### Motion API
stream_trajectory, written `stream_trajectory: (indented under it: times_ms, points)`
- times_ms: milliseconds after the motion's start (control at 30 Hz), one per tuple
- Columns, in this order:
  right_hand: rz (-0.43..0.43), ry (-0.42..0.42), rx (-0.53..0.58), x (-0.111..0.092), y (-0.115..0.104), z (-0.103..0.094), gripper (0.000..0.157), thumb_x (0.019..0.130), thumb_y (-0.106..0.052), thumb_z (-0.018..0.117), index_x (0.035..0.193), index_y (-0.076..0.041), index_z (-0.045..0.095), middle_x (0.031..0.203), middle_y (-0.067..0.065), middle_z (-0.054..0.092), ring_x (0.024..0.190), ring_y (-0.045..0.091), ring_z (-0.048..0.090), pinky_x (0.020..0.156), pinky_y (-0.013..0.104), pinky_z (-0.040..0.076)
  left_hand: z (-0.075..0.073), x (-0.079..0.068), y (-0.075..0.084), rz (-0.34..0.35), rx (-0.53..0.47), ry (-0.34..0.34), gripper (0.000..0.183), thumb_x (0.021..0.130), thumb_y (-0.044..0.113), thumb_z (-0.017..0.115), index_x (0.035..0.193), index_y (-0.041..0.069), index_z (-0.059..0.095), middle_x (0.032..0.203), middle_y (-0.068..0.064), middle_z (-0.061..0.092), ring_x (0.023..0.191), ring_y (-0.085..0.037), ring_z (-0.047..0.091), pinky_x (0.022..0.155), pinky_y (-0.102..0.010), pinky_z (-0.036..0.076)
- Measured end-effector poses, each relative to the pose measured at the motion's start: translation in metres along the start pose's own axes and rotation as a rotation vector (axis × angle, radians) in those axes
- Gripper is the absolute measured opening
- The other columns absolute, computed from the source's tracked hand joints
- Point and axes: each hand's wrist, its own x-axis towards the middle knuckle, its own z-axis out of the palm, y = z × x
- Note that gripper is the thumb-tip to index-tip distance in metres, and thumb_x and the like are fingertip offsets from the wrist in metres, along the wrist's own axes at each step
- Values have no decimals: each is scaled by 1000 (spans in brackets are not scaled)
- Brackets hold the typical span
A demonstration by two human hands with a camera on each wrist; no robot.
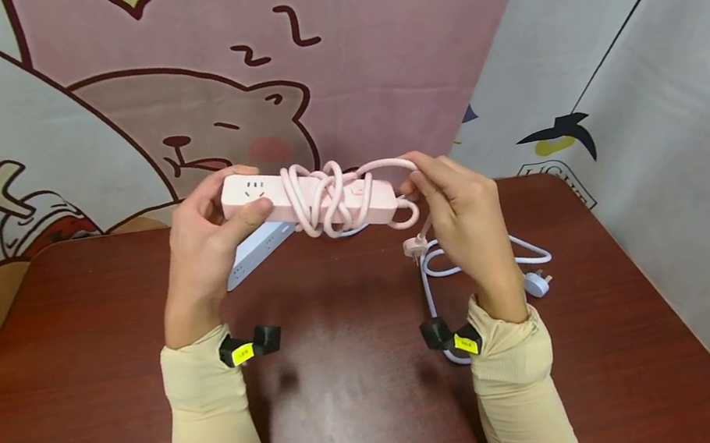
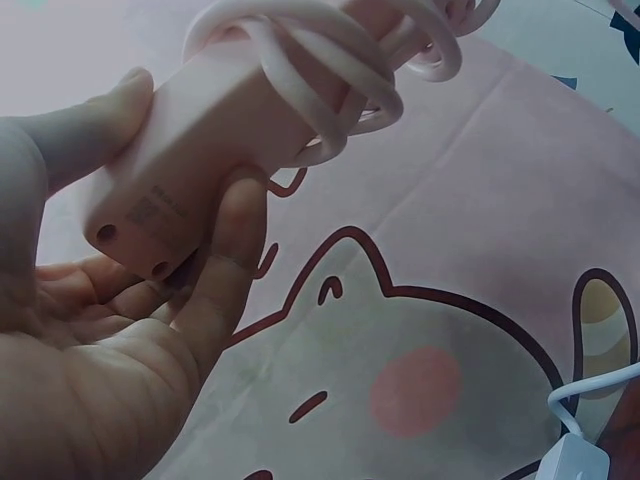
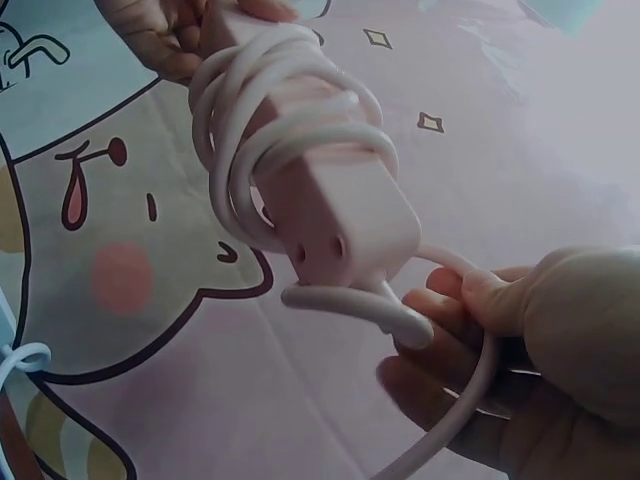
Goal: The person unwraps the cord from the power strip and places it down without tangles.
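A pink power strip [image 1: 268, 193] is held up above the table, its pink cord [image 1: 329, 198] wound several times round the middle and right part. My left hand [image 1: 204, 236] grips the strip's left end, thumb on the socket face and fingers behind, as the left wrist view also shows. At the other end my right hand [image 1: 462, 206] pinches the cord between thumb and fingers. From that hand the cord's free end hangs down to a pink plug [image 1: 415, 246]. In the right wrist view, a loop of cord [image 3: 355, 305] leaves the strip's end beside the fingers.
Behind the pink strip, a white power strip [image 1: 260, 250] lies on the dark brown table [image 1: 356, 427]. Its white cord [image 1: 428, 292] runs loosely at the right, partly under my right arm, with a white plug [image 1: 537, 283]. A cartoon-printed cloth [image 1: 365, 37] hangs behind the table.
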Motion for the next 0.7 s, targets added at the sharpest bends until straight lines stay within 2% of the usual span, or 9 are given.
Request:
stream_trajectory:
  times_ms: [133,300,433,533,700]
  points:
    - [-5,23,16,0,3,1,21,103,-10,59,115,-8,76,81,10,69,68,9,54,60,12,39,-1,-1,0,-6,-25,-9,33,87,10,80,118,11,71,96,3,71,85,-11,64,74,-19,53]
    - [-9,91,54,1,6,1,20,101,-13,63,114,-8,77,77,11,69,65,4,48,60,15,36,-3,0,-3,-18,-77,-15,33,87,9,79,118,9,71,94,3,72,84,-10,64,73,-18,55]
    - [-1,139,89,2,9,2,19,99,-13,66,112,-9,79,75,11,68,64,1,47,58,16,34,-1,1,-6,-22,-232,-65,31,89,-1,73,119,3,68,99,-2,70,88,-11,64,78,-19,59]
    - [0,141,79,1,14,1,18,99,-15,67,111,-9,79,74,12,67,63,1,45,57,16,33,0,1,-7,-31,-352,-103,31,90,-8,68,121,-2,65,103,-6,68,92,-14,65,82,-22,61]
    - [-8,115,31,-1,22,-2,18,99,-16,68,110,-9,80,72,11,66,63,2,46,57,15,32,1,2,-9,-26,-383,-123,32,91,-10,65,123,-3,64,105,-5,68,93,-14,65,83,-23,61]
